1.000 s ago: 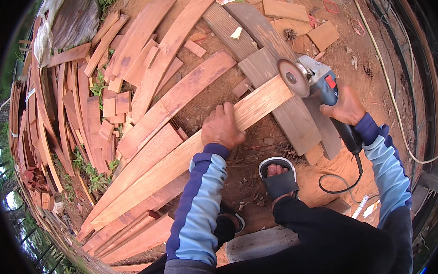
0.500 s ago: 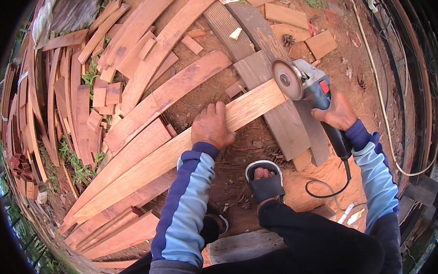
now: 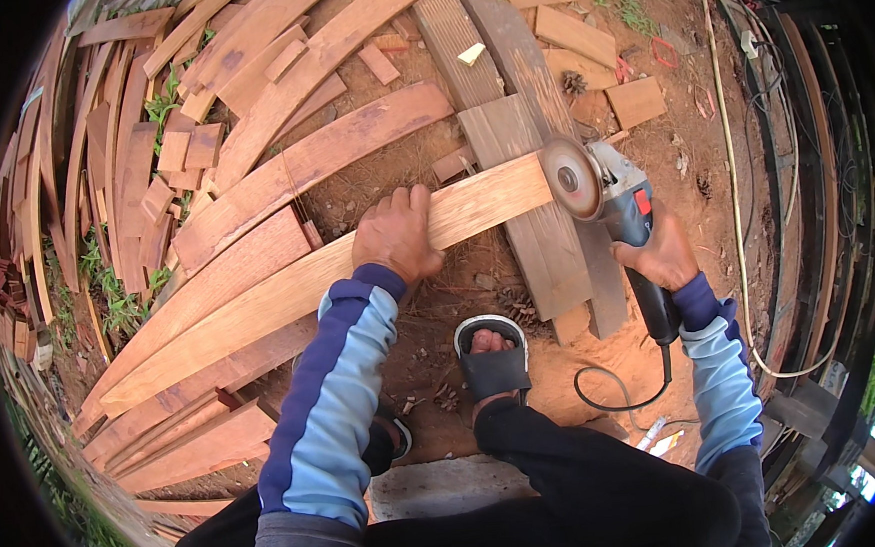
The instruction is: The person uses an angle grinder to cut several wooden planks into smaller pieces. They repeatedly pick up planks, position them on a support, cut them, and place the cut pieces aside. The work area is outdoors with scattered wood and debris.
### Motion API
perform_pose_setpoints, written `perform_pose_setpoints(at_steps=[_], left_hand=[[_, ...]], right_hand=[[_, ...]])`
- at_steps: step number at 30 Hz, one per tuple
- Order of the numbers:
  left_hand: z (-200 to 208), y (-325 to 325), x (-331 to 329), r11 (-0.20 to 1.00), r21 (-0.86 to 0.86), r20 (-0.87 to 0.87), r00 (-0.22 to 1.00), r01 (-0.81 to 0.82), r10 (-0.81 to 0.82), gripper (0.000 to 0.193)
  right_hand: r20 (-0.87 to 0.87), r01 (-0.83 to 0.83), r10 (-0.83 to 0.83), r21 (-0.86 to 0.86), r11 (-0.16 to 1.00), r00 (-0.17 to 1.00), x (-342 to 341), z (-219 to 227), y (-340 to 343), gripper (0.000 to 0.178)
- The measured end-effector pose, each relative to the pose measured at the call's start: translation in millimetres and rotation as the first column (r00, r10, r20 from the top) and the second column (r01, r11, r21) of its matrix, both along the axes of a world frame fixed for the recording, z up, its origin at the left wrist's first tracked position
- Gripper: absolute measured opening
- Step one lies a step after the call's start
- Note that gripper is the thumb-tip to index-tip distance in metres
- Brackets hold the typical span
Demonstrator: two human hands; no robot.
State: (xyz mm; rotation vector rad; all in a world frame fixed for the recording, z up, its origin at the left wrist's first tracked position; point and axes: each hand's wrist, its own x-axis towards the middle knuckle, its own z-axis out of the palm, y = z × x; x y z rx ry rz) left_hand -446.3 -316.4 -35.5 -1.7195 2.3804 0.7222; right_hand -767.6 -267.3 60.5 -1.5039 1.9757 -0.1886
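A long pale wooden plank (image 3: pixel 483 202) slants across the ground, its right end resting on weathered grey boards (image 3: pixel 546 252). My left hand (image 3: pixel 397 238) is closed over the plank near its middle, fingers curled round the far edge. In my right hand (image 3: pixel 662 250) is an angle grinder (image 3: pixel 630 207), gripped round its body with the thumb toward the plank. The grinder's round disc (image 3: pixel 572 177) stands at the plank's right end, its face turned partly upward; whether it touches the wood I cannot tell. A black cord (image 3: pixel 667 368) hangs from the grinder's rear.
Reddish planks (image 3: pixel 311 176) and offcuts lie in heaps at left and far side. My sandalled foot (image 3: pixel 493 355) is just this side of the plank. A pale cable (image 3: pixel 734 205) runs along the right, beside long dark bars. Orange sawdust (image 3: pixel 554 377) covers soil beneath the cord.
The view has shifted, so most of the scene sits farther left. Both hands keep their holds, and the grinder's disc remains at the plank's end.
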Motion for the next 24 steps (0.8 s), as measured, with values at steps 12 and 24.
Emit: perform_pose_setpoints(at_steps=[12,24], left_hand=[[-2,0,2,0.999,-0.031,-0.052,0.999,0.014,-0.016,0.055],[-1,0,2,0.999,-0.024,-0.016,1.0,0.022,-0.022,0.06]], right_hand=[[-0.035,0.032,-0.031,0.03,0.999,0.999,-6,-2,23,0.055],[0.001,0.029,-0.029,-0.008,1.0,1.0,-1,-7,2,0.057]])
